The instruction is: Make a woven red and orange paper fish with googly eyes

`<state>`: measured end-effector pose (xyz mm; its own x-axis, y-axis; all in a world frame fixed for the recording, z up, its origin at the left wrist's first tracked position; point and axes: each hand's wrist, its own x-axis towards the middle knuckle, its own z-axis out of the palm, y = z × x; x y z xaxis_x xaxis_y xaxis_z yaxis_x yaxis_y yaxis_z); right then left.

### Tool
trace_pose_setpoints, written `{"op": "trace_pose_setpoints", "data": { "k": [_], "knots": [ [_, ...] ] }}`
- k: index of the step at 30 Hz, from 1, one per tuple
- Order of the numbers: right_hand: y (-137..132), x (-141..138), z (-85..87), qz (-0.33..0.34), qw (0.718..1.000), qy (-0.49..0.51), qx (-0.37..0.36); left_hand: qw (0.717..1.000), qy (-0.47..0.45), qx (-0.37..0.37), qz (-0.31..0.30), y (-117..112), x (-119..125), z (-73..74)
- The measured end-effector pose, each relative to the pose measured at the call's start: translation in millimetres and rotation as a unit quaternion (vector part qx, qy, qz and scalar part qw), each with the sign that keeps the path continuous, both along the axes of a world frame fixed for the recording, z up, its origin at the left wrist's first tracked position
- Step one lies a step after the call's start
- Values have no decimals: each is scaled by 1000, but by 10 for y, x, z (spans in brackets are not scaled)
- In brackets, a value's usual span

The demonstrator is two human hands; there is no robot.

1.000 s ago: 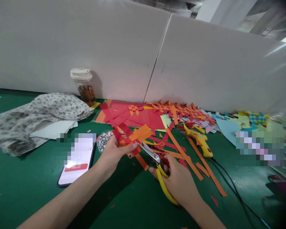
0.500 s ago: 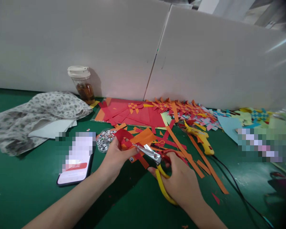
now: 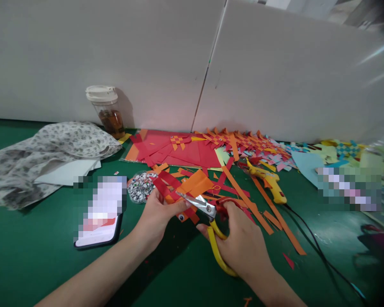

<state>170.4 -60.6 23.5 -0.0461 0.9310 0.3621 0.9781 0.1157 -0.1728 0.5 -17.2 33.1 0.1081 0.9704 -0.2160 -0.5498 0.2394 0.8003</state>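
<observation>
Between the thumb and fingers of my left hand [image 3: 161, 213] is a woven paper fish [image 3: 195, 183] made of red and orange strips, with a googly eye [image 3: 181, 217] on its lower side. My right hand [image 3: 240, 234] grips scissors [image 3: 222, 249] with one yellow and one red handle loop. Their blades [image 3: 196, 204] are parted a little and lie across the fish, tips near my left thumb. Part of the fish is hidden behind my left fingers and the blades. Just beyond my left hand lies a round pack of googly eyes [image 3: 141, 186].
A phone [image 3: 100, 213] lies to the left, near a patterned cloth [image 3: 67, 140] and a lidded cup [image 3: 107, 113]. Red paper sheets [image 3: 188, 153] and woven fish [image 3: 243, 143] line the wall. At right are a yellow glue gun [image 3: 269, 181], its cord [image 3: 320, 251] and loose orange strips [image 3: 278, 217].
The woven fish has turned slightly in my left hand, so its red strips and eye show more. The scissors stay at the fish. The whole view has shifted a little.
</observation>
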Motion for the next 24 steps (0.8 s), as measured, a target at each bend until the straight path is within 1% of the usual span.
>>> {"op": "trace_pose_setpoints", "data": {
  "k": [10,16,24],
  "knots": [
    [-11,-1,10,2,1000,6,6,1000,-2,-4,6,-9,8,-8],
    [-16,8,24,6,1000,20,12,1000,-12,-1,3,-8,10,20],
    [-19,22,48,-4,1000,3,24,1000,-6,0,-9,-18,6,44]
  ]
}}
